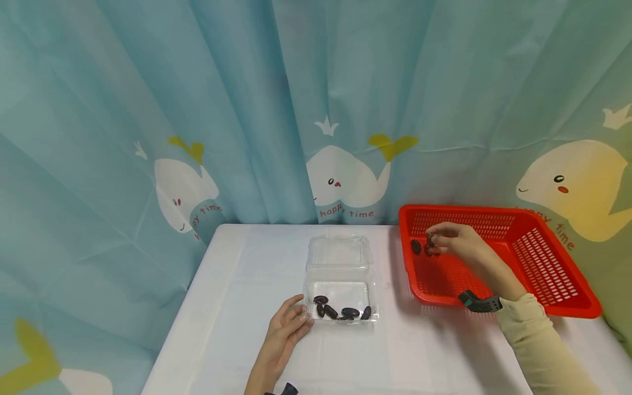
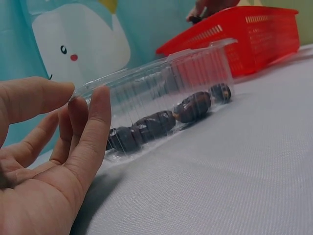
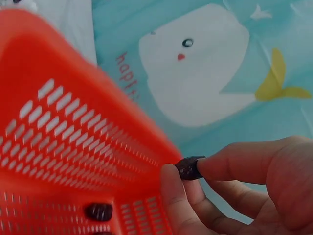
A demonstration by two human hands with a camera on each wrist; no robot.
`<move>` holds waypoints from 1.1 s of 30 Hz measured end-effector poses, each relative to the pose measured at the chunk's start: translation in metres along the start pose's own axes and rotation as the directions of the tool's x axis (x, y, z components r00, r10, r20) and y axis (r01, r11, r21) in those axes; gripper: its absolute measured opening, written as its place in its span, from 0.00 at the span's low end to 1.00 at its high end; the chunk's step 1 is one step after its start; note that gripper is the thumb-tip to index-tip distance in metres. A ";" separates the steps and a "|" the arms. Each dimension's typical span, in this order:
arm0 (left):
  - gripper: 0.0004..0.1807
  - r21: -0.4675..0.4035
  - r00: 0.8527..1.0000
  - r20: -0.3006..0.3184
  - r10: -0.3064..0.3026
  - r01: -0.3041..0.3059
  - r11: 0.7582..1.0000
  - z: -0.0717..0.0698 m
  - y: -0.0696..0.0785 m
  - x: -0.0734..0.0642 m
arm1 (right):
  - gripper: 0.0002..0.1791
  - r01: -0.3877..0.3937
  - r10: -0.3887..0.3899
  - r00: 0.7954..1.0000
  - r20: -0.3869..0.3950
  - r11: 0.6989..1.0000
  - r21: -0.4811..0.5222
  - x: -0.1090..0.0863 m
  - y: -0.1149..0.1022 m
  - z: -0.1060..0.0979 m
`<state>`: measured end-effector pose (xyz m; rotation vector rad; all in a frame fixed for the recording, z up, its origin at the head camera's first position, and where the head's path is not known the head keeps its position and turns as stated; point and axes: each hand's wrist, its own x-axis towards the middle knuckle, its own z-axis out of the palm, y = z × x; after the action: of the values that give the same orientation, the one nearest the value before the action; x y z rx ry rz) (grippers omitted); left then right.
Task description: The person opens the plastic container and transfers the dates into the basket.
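My left hand (image 1: 283, 336) pinches the near left corner of a clear plastic clamshell box (image 1: 339, 274), thumb and fingers at its rim in the left wrist view. The box lies with its lid folded back. Several dark, wrinkled, date-like fruits (image 2: 193, 106) lie in its base along the near side. Over the left part of a red plastic basket (image 1: 494, 302), my right hand (image 1: 461, 242) pinches one dark date (image 3: 190, 168) between thumb and fingers. Below it, more dates (image 3: 99, 211) lie on the basket floor; the right hand partly hides them in the head view.
A white cloth (image 1: 247, 285) covers the table under box and basket. Behind the table hangs a blue-green curtain (image 1: 237, 109) printed with whales. The basket's slotted walls rise around the right hand, and it stands to the right of the box.
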<state>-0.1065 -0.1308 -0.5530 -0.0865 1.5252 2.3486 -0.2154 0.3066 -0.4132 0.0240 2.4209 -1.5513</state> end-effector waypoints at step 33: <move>0.35 0.019 0.999 0.037 0.001 -0.002 1.000 0.001 0.002 0.001 | 0.24 -0.169 0.169 0.985 0.042 0.985 -0.024 0.030 0.057 -0.052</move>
<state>-0.1078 -0.1305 -0.5508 -0.0372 1.5300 2.3233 -0.2469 0.3738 -0.4509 0.1844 2.3337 -1.4370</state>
